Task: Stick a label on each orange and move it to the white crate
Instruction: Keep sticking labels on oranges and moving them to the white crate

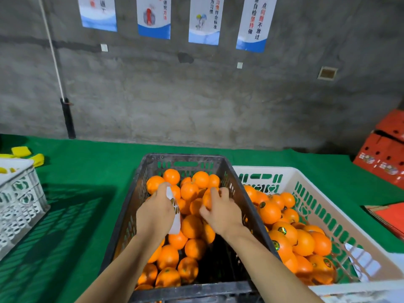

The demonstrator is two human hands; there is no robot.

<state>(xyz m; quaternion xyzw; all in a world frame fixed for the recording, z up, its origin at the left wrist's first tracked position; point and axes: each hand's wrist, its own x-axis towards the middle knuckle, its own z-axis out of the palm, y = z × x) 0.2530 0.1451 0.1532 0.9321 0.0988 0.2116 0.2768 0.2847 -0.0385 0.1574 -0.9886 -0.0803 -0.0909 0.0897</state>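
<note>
You are somewhere in the middle of the job. The white crate (273,169) on your right already holds a good heap of labelled oranges (270,212), several showing a dark round sticker on the skin. A used strip of backing paper (360,261) lies against its near corner. The black crate (185,159) directly in front of you sits hard against the white one. It has plenty of bare oranges (192,226) left, piled deepest at the far end and along the left, with a dark patch of crate floor showing near your right forearm. So a large share remains: each of those needs a sticker and a trip to the right.

Both hands are down inside the black crate. Your left hand (156,212) is closed round a white label sheet (175,217), which sticks out above and below the fist (a few dark stickers show on it near the knuckles). Your right hand (223,212) is curled over one orange (207,201) near the top of the pile, fingers wrapped over its far side. I judge it a grip for picking up, though I cannot tell whether the fruit has left its neighbours. No sticker is visible on that orange. Both crates stand on the green table (87,171).
</note>
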